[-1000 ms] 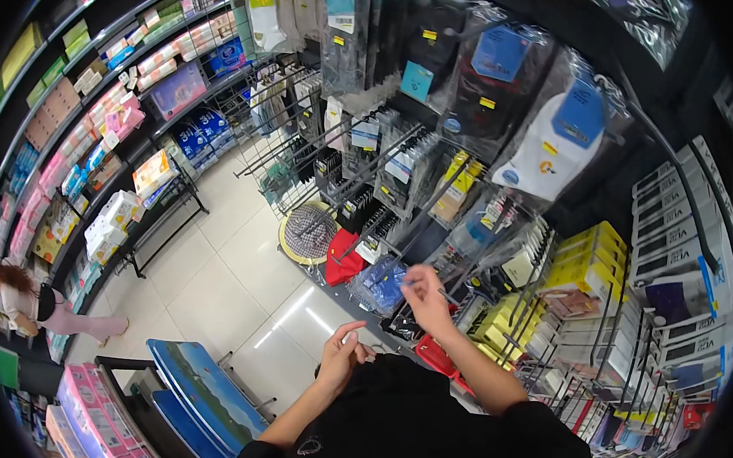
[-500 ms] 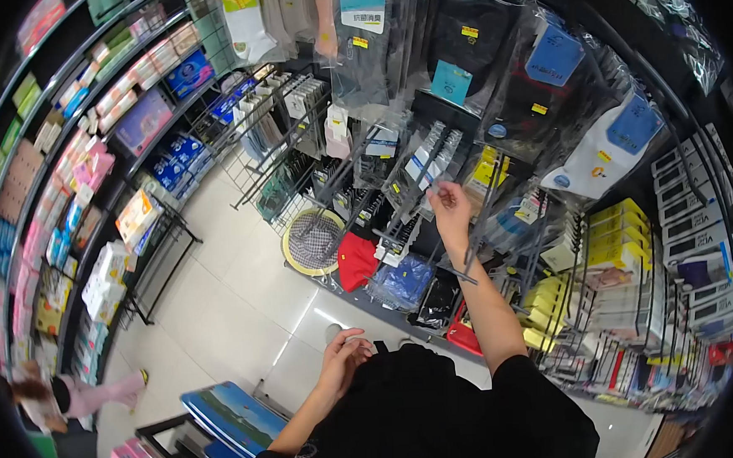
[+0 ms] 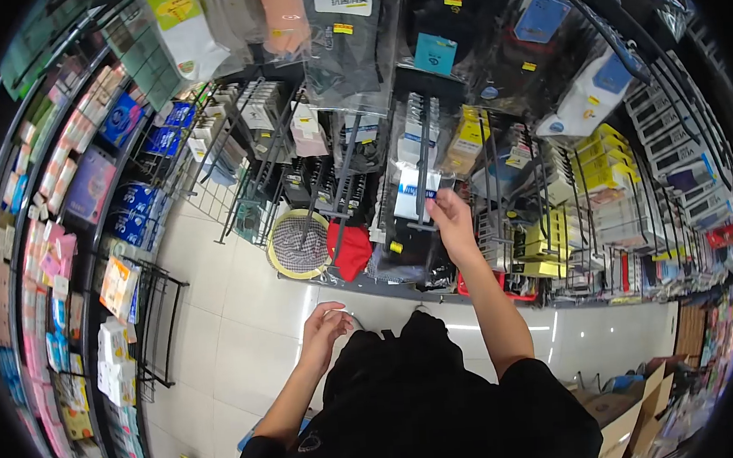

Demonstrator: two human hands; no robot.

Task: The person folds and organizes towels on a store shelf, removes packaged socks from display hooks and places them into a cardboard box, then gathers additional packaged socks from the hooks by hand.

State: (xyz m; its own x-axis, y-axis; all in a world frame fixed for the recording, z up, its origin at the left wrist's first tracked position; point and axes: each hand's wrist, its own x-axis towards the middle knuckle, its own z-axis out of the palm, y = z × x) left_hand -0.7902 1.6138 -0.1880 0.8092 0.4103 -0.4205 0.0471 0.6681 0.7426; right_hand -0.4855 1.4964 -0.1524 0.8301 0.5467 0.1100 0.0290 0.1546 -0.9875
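Observation:
My right hand (image 3: 452,217) pinches the edge of a pack of dark socks (image 3: 417,199) with a white and blue card. The pack is at the front end of a display hook, and a small yellow sticker shows low on its dark part. Behind it, more packs with white cards (image 3: 417,129) hang in a row. Close by on the right is a yellow-carded pack (image 3: 469,141). My left hand (image 3: 324,331) is in front of my body with its fingers loosely bent and apart, holding nothing.
Large bagged socks (image 3: 347,54) hang above. Below the hooks are a checked hat (image 3: 298,241) with a yellow rim and a red cloth item (image 3: 349,251). Shelves of packaged goods (image 3: 91,187) line the left. An opened cardboard box (image 3: 638,414) stands at lower right.
My view has shifted. My right hand now grips the sock pack, which sits nearer the hook's front end. The blue-topped stool-like thing at lower left has mostly left view.

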